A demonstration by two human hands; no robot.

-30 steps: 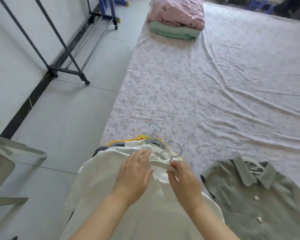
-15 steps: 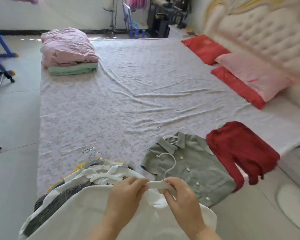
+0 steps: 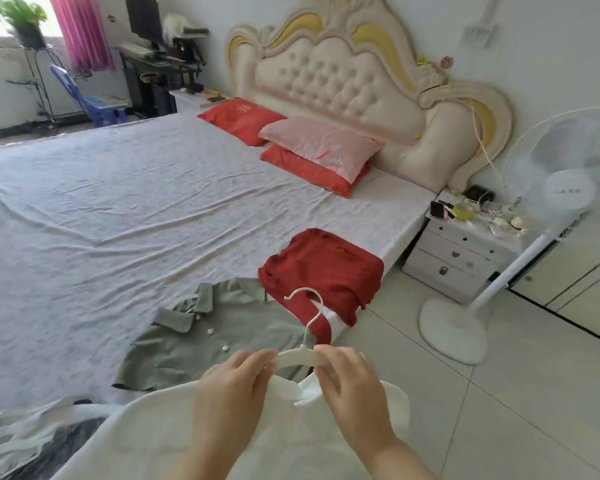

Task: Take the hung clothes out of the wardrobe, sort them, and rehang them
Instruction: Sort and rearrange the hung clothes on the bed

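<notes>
Lettering sits on the round hub of the white standing fan (image 3: 565, 192) at three o'clock, too blurred to read, and the pale print on the far red pillow (image 3: 239, 117) near twelve is no clearer. Between fan and bed stands a white nightstand (image 3: 458, 261), its three drawers closed, its top crowded with small things too jumbled to name. At eleven o'clock a dark pot (image 3: 30, 38) on a wire stand holds a leafy green plant. Low at six o'clock both hands pinch a white hanger (image 3: 298, 358): the left hand (image 3: 232, 393) on its left arm, the right hand (image 3: 347, 386) on its right arm, a short gap between them on either side of the upright hook. A white garment (image 3: 174, 438) hangs on it and spreads toward seven o'clock. Just past the hands, at twelve from them, a green buttoned shirt (image 3: 215, 337) lies flat on the bed sheet (image 3: 118, 220), and a red garment (image 3: 326, 268) touches it at one o'clock, partly draped over the bed's edge. At eight o'clock a heap of clothes (image 3: 21, 441), pale and dark, fills the corner
</notes>
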